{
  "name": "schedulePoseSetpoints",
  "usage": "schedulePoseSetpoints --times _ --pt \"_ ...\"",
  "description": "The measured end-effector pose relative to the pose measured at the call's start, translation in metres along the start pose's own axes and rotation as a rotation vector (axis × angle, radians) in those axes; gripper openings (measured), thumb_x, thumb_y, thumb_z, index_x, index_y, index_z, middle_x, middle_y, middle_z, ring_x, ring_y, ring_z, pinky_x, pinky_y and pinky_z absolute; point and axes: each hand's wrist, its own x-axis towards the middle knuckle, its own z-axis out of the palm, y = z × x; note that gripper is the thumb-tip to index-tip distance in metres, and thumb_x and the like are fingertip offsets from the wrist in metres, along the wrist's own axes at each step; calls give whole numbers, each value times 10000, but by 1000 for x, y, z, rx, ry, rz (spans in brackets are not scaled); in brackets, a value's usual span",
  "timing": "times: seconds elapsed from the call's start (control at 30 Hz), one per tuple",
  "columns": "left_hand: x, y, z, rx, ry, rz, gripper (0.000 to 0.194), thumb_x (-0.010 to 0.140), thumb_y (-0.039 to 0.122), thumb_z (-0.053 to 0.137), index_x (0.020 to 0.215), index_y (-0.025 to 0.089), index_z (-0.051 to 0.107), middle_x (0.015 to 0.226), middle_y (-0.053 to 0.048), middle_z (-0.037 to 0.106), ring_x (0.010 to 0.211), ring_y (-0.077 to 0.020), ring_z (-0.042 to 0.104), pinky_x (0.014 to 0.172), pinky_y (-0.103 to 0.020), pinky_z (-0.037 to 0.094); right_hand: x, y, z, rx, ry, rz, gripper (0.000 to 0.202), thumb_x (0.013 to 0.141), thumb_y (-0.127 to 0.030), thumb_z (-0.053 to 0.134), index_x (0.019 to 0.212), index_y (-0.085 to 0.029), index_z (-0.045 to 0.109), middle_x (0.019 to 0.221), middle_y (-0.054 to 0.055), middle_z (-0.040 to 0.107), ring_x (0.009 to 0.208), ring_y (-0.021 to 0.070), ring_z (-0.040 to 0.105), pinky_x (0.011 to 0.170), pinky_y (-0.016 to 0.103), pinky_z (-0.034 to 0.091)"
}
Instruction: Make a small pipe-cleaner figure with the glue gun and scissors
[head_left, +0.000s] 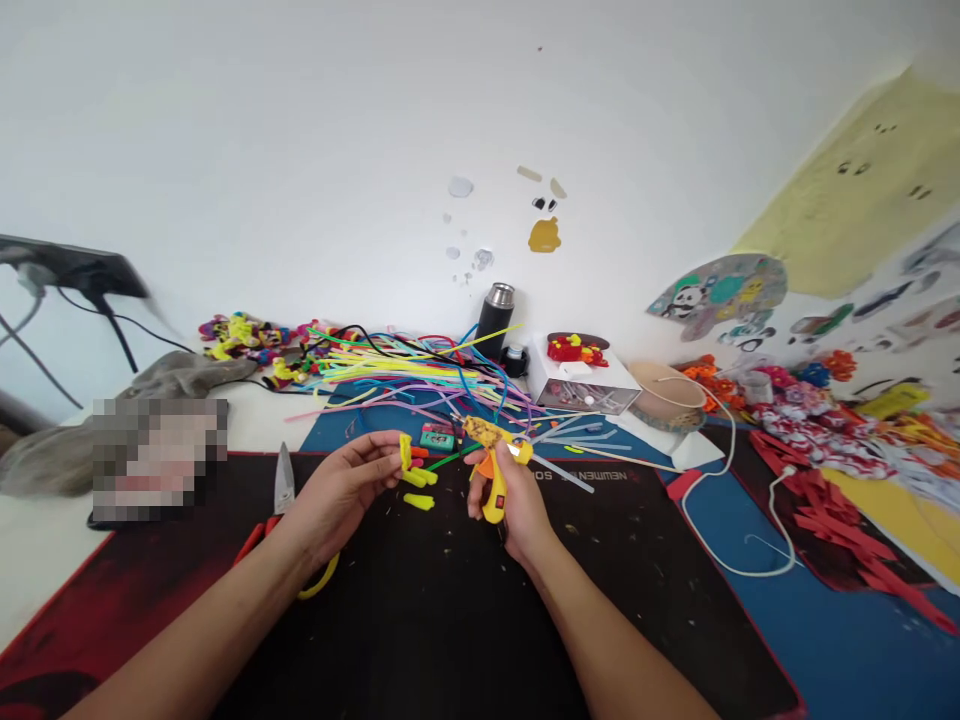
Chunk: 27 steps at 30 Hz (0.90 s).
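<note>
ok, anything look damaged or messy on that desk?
Two things. The front of the yellow glue gun in the right hand is mottled with dark marks, unlike its plain yellow body; residue or scorching, can't tell which. Also, small pale scraps lie scattered across the black mat, like litter.

The white surface (52, 570) before me bears a blue sheet (840, 650) and a red-edged black mat (420, 620). On the mat lie scissors (285, 487), at my left, and a loose yellow piece (418, 501). Behind the mat: a spread of coloured stems (405, 370), an upright black flask (493, 325) and a white box (589, 388).
</note>
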Motion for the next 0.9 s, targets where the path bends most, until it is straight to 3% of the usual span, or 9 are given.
schedulePoseSetpoints --times 0.2,0.4,0.5,0.6,0.7,0.8,0.9 --pt "2 0 -4 4 -5 30 463 547 216 1057 950 150 837 792 -40 750 673 -128 656 617 -203 539 -1 -2 7 -37 63 -14 713 847 -841 684 949 -140 767 554 -2 618 442 131 540 432 234 396" --pt "-3 10 1 -22 11 31 487 488 206 1061 907 143 820 741 -32 743 663 -140 667 612 -219 534 -22 -26 9 -146 127 -20 789 768 -870 737 1006 -119 779 568 -1 631 445 136 546 455 247 395" --pt "-3 11 1 -16 -9 33 479 513 213 1057 921 141 817 728 -27 739 657 -133 665 615 -214 532 -34 -37 1 -197 104 -82 763 794 -844 741 1054 -127 775 630 11 668 471 135 543 494 258 408" --pt "-2 9 -1 -9 -22 45 483 524 230 1065 931 146 816 756 -27 749 663 -126 671 626 -209 540 -47 -43 -10 -259 54 -149 665 867 -814 695 911 -154 763 752 56 723 573 150 594 571 273 453" --pt "0 7 -3 -2 -27 46 495 512 242 1073 924 150 814 750 -23 747 657 -124 673 624 -207 546 -58 -43 -22 -423 20 -174 583 942 -735 669 842 -168 758 867 89 762 717 189 655 693 303 512" --pt "0 7 -1 6 -20 39 500 494 236 1077 909 151 812 744 -21 746 657 -126 678 627 -206 553 -66 -41 -31 -707 30 -203 468 982 -617 676 828 -186 773 841 77 763 757 222 676 723 324 522" --pt "-1 10 1 17 -11 39 460 502 219 1065 881 150 812 739 -22 746 643 -125 670 612 -205 547 -69 -43 -36 -965 -8 -310 295 985 -496 711 997 -223 821 955 78 811 891 275 729 830 368 544"
